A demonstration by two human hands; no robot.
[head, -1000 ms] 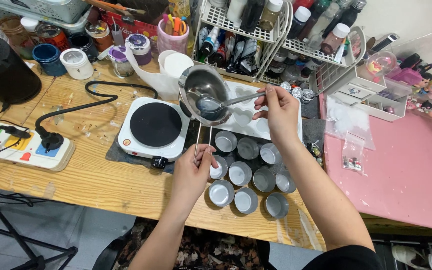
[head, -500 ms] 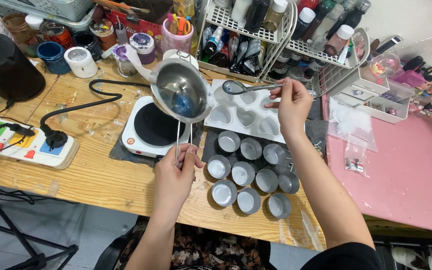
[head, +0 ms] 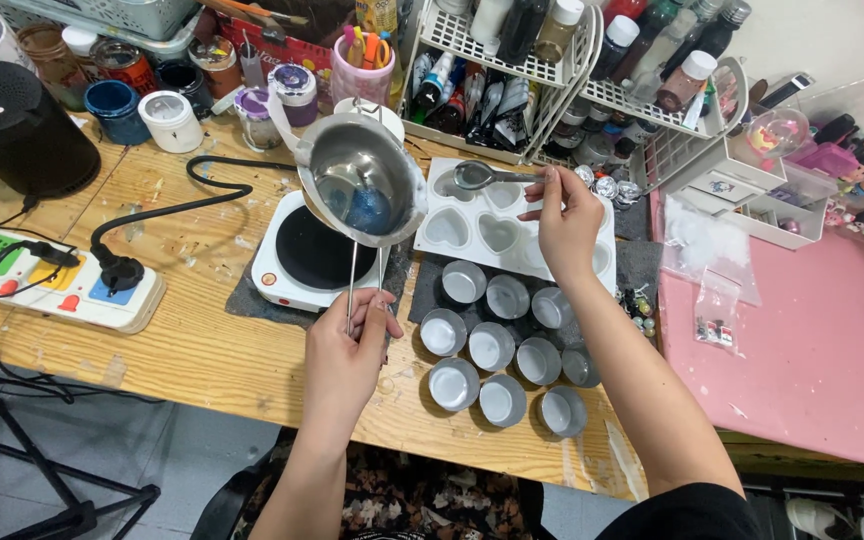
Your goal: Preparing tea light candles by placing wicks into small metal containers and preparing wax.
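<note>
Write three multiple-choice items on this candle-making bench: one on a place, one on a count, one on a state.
1. Where is the metal pouring pot held?
A. over the pink mat
B. above the white hotplate
C. on the floor

2. How many small round tins sit in the cluster on the table?
A. nine
B. four
C. fifteen

3. What is in the pot?
A. nothing
B. a bit of blue stuff on the bottom
C. red liquid to the brim

Answers:
1 B: the left hand grips the pot's wire handle and the bowl hangs over the hotplate's right edge.
2 A: three rows of three tins show below the white heart mould.
3 B: a blue patch lies in the steel bowl, while the right hand holds a spoon over the mould.
</note>
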